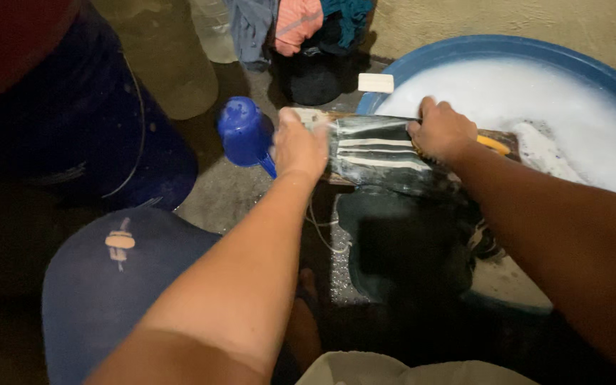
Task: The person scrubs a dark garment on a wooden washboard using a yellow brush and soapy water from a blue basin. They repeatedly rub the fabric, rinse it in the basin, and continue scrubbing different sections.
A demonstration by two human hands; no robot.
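The left hand [299,146] presses its grip closed on the near-left end of a wet dark garment with white stripes [379,153], stretched over a wooden washboard [340,178] at the rim of a big round blue plastic basin [465,48] of soapy water. The right hand [440,132] is clenched on a yellow-handled scrub brush [493,145] atop the cloth's right end. Soap could let the garment slip free, and a hard stroke might knock the white soap bar [376,83] off the far rim or tip the blue plastic dipper [244,132] at left.
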